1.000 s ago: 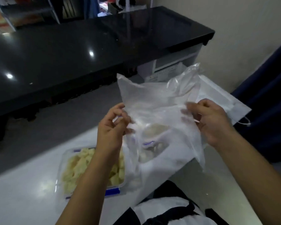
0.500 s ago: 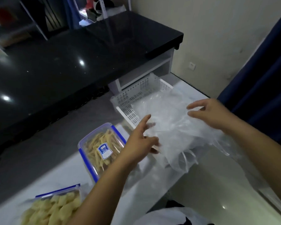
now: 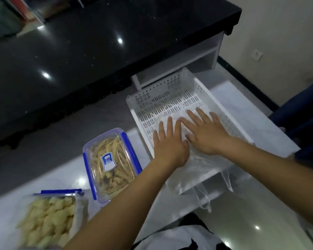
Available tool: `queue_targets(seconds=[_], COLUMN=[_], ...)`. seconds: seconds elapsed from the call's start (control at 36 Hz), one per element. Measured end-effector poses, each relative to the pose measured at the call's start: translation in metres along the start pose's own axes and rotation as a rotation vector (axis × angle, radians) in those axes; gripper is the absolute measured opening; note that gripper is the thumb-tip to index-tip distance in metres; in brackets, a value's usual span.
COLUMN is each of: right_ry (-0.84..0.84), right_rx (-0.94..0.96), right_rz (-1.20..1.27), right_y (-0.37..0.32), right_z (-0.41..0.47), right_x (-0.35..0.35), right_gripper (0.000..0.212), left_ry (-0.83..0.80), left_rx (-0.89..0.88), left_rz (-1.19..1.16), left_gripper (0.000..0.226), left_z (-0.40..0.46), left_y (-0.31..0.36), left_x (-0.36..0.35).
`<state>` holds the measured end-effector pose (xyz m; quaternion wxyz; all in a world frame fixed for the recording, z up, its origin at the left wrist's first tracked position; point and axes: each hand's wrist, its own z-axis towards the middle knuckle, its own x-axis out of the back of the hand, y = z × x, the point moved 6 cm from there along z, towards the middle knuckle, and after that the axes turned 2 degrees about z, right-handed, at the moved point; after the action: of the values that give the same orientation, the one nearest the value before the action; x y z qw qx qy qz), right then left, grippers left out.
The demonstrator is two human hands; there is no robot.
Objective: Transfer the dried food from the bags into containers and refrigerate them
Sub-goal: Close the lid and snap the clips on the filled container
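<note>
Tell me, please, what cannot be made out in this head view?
- Label text on the lidded container: too small and blurred.
- Open container of pale pieces: near side cut off by the bottom edge and the left forearm.
- Plastic bag contents: hidden under left hand and right hand.
- White basket floor: partly covered.

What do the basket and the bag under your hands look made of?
Basket: likely rigid white moulded plastic, matte, with regular slots and holes. Bag: thin clear plastic film, glossy and crinkled; the basket shows through it.
</note>
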<state>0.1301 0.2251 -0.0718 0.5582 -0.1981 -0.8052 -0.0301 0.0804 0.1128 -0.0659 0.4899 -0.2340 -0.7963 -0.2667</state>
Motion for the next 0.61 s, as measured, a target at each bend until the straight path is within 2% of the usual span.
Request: queue_targets(seconds=[0.06, 0.22, 0.56, 0.61], right_ry=[-0.076, -0.056, -0.117, -0.101], right_rx=[-0.028, 0.028, 0.077, 0.059], right_rz=[-0.039, -0.056, 0.032, 0.120], right_y=[0.009, 0.023, 0.028, 0.028], right_z=[0.002, -0.003, 0.000, -0.008], right_x=[-0.021, -0.038, -0.032, -0.012], right_gripper=[0.060, 0.063, 0.061, 0.063], left_ry=[-0.082, -0.124, -0.163, -0.110], left_rx=[0.027, 0.049, 0.029, -0.013], left_rz=[0.098, 0.115, 0.114, 0.069], left_gripper=[0.067, 0.076, 0.084, 0.086], left_z=[0.003, -0.006, -0.008, -0.015], left_y=[0.000, 0.012, 0.011, 0.012], left_x=[-0.027, -0.055, -0.046, -0.028])
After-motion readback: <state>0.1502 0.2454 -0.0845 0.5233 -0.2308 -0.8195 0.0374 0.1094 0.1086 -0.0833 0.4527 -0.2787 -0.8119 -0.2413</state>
